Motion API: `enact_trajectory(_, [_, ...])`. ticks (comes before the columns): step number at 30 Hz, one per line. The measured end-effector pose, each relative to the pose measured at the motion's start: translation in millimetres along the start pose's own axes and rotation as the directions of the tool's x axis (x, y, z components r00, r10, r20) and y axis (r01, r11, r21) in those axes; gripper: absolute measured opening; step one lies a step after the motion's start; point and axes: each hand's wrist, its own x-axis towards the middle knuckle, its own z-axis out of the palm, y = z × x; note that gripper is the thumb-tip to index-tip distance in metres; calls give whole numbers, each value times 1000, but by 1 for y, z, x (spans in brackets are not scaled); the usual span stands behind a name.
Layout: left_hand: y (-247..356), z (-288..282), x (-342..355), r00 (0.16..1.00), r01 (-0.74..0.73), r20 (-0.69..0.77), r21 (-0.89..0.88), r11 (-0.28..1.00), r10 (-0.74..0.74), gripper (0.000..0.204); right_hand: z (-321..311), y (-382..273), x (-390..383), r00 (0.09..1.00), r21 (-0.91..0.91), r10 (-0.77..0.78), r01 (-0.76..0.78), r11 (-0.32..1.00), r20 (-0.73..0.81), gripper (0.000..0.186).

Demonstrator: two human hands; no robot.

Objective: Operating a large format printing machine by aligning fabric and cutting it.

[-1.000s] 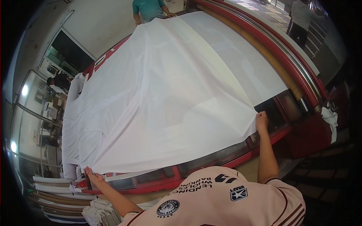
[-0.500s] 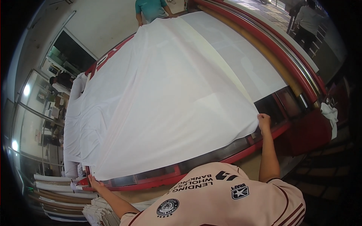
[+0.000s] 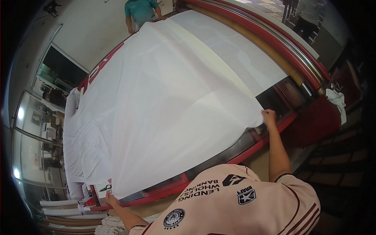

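A large white cloth (image 3: 168,113) is spread over a wide red-framed machine table (image 3: 231,160), with soft folds running from its far end. My right hand (image 3: 268,116) pinches the cloth's near right corner, lifted slightly above the table edge. At the near left corner, my left hand (image 3: 111,198) is closed on the cloth's edge, its fingers partly hidden. Just beyond that hand lies a small dark green-handled tool (image 3: 105,188), perhaps scissors; it is too small to tell. A co-worker in a teal shirt (image 3: 144,13) stands at the far end, hands at the cloth.
Along the right side run red and metal rollers (image 3: 274,37) and a brown roll (image 3: 250,45), beside a pale sheet (image 3: 235,43). Bunched white fabric (image 3: 74,133) hangs at the left. Several long rolls (image 3: 58,211) are stacked at lower left. A white rag (image 3: 336,102) hangs at the right.
My left hand has drawn the cloth's near left corner to the right, uncovering the small green-handled tool. My right hand still holds its corner. The whole view has shifted slightly.
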Motion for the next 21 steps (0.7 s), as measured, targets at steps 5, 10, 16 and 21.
enact_trajectory(5, [-16, 22, -15, 998, -63, 34, 268, 961, 55, 50, 8, 16, -8, 985, -14, 75, -74, 997, 153, 31])
enact_trajectory(10, [-13, 72, -78, 966, -254, 86, 506, 824, 245, 48, 14, 14, -27, 999, -107, 3, 1, 994, 35, 21])
enact_trajectory(16, [14, 159, -267, 440, -898, 503, 240, 369, 744, 50, 3, -67, -74, 852, -218, -520, 496, 840, -65, 34])
enact_trajectory(21, [22, 163, -346, 562, -797, 731, 353, 491, 387, 58, 39, -144, -150, 433, 227, -891, 862, 454, 137, 31])
